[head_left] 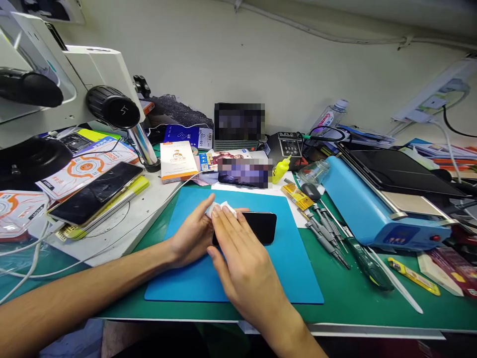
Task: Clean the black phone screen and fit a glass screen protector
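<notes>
A smartphone [263, 227] with a dark screen is held level above the blue mat [186, 278]. Its left end rests in my left hand [194, 233], whose thumb points up beside the edge and whose other fingers are mostly hidden under the phone. My right hand [246, 263] lies over the phone's left half, fingers together, pressing a crumpled white tissue [228, 208] against the screen. Part of the tissue sticks out past the fingertips near the left thumb.
A white microscope [100, 74] overhangs the left side. Another phone [100, 191] lies on boxes there. On the right are screwdrivers [324, 238], a green-handled tool [368, 263], a yellow cutter [413, 276] and a blue machine [357, 204]. A yellow bottle [280, 170] stands behind the mat.
</notes>
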